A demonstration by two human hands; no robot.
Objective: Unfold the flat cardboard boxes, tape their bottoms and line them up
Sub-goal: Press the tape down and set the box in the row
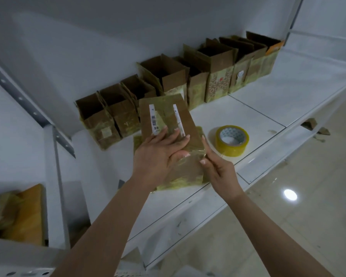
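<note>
We press our left hand (pixel 164 148) flat on top of the box (pixel 168 134), with the fingers straight and spread and the thumb tucked along the near side. Our right hand (pixel 218 168) pinches a strip of clear tape (pixel 198 154) at the right edge of the box, with thumb and finger closed on it. Both arms reach forward from the bottom of the view, and the hands are close together. The box lies upside down on the white shelf (pixel 258 108), right in front of us. The yellow tape roll (pixel 232 140) sits flat just to the right of the box. Behind it, a row of open boxes (pixel 188 76) stands along the back wall, side by side.
</note>
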